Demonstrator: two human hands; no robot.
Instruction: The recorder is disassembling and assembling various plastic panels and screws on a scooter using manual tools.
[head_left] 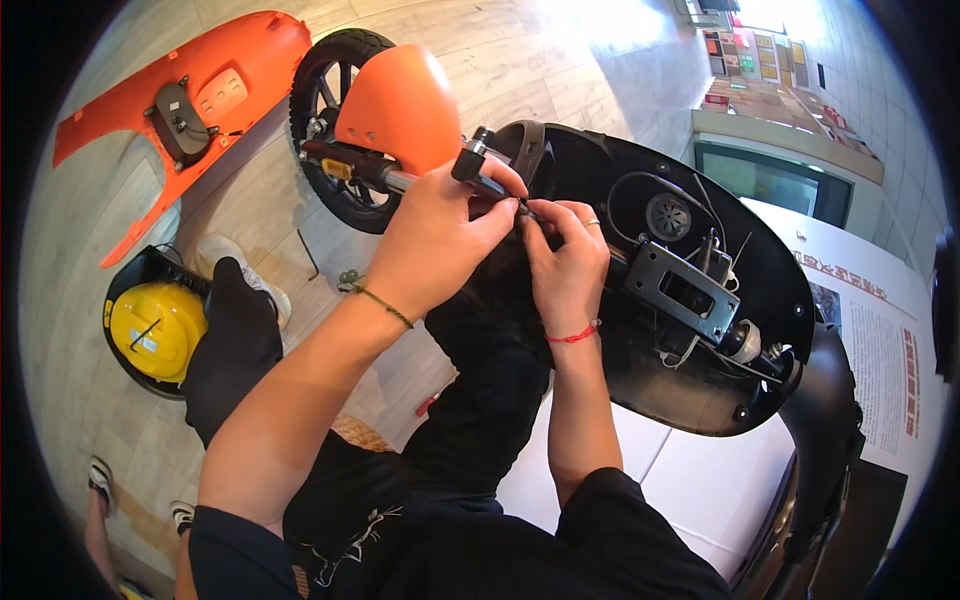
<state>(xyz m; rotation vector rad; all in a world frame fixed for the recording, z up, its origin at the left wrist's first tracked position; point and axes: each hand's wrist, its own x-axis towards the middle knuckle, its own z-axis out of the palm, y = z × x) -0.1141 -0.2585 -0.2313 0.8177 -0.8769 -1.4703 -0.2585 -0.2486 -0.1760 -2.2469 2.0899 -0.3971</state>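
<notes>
My left hand [440, 225] is closed round a slim black part [487, 186], whose kind I cannot make out. Thumb and forefinger of my right hand [567, 248] pinch the far end of the same part, so the tips of both hands nearly touch. Right behind them are the metal fork tube [398, 180] and an orange fender [400, 105] over a black wheel [335, 85]. To the right of my hands lies a black scooter body shell [600, 170], its inner side showing. A black metal bracket [683, 290] with wires is fixed inside it.
On the floor at the far left rests an orange body panel [265, 50] with a dark fitting on it. A yellow hard hat [160, 325] sits in a black holder beside my leg. An L-shaped hex key [309, 254] lies nearby. Another person's shoes [101, 480] show lower left.
</notes>
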